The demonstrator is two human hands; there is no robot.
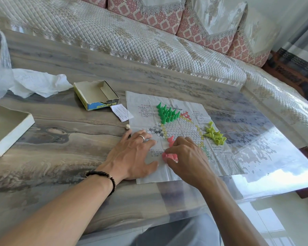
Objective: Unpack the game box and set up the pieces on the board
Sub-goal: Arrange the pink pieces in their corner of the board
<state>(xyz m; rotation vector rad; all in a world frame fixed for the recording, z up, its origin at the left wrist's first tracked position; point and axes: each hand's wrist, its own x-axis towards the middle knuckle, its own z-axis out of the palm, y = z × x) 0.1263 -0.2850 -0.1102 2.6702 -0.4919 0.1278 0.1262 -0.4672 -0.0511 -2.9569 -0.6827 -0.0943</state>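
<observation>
We're in a home living room here, and the giveaway sits right up at twelve o'clock: a long sofa point(124, 38) under a quilted cream cover, backed by pink-patterned cushions point(160, 16) trimmed with lace. In front of it runs a low marble-look counter point(64, 142) under a clear protective sheet, coffee-table style. Over at three o'clock there's a dark carved wooden frame point(295, 75), and at nine o'clock a crumpled plastic bag point(0, 71) lies about, everyday household clutter.
</observation>
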